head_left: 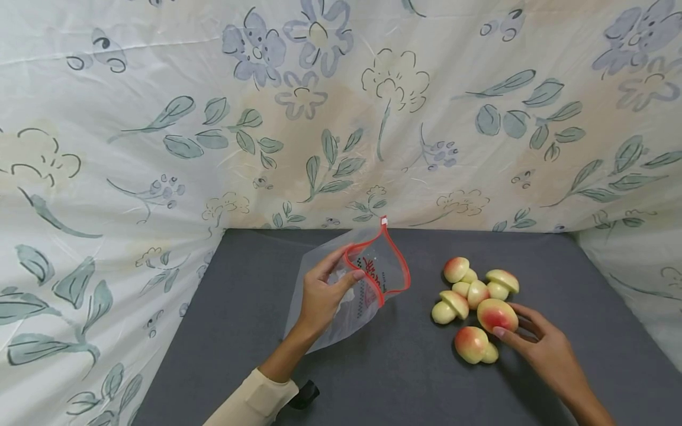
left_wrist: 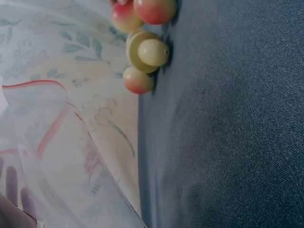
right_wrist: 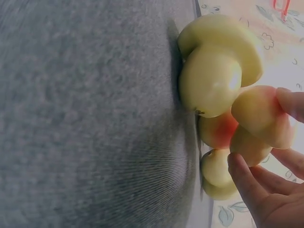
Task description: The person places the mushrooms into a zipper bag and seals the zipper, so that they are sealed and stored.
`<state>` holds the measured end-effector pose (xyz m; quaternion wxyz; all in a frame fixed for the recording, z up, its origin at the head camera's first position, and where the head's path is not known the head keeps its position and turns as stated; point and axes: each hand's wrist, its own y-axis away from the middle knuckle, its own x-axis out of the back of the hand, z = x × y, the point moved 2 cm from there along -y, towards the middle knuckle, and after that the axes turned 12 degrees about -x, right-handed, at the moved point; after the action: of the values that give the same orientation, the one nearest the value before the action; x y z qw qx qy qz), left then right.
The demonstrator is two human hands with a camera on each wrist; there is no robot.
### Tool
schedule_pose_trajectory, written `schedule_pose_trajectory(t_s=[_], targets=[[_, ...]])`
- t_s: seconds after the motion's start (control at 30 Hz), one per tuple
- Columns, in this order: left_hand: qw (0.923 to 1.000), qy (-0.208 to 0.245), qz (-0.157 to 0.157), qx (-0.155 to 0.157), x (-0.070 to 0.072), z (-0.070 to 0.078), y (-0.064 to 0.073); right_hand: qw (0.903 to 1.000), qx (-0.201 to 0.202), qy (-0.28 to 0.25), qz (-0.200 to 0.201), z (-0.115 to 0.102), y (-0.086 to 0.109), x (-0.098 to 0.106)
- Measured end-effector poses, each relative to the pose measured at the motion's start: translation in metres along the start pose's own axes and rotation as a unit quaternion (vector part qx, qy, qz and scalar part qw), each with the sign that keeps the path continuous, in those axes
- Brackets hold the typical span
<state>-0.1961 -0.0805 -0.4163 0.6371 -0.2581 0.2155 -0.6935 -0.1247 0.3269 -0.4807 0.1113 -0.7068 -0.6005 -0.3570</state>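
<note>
My left hand pinches the near side of a clear zip bag by its red-edged mouth, thumb in front. The bag's mouth gapes to the right, and its red zip strip ends at the top in a white slider. My right hand holds a yellow-and-red toy mushroom between thumb and fingers, with its red cap facing up. In the right wrist view, the held mushroom's pale stem shows below the cap. Close beside it lies another mushroom; several more, including one mushroom, cluster behind.
A dark grey tabletop lies under everything. Flower-patterned cloth hangs behind the table and along both sides. A small black object shows beside my left sleeve.
</note>
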Motion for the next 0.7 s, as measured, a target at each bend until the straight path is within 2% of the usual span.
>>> schedule_pose_trajectory(t_s=[0.23, 0.7], targets=[[1.0000, 0.000, -0.001, 0.001, 0.001, 0.001, 0.001, 0.9997, 0.016, -0.008, 0.017, -0.008, 0.003, -0.001], [1.0000, -0.001, -0.002, 0.001, 0.000, 0.001, 0.001, 0.9990, 0.036, -0.024, 0.012, -0.028, 0.008, -0.007]])
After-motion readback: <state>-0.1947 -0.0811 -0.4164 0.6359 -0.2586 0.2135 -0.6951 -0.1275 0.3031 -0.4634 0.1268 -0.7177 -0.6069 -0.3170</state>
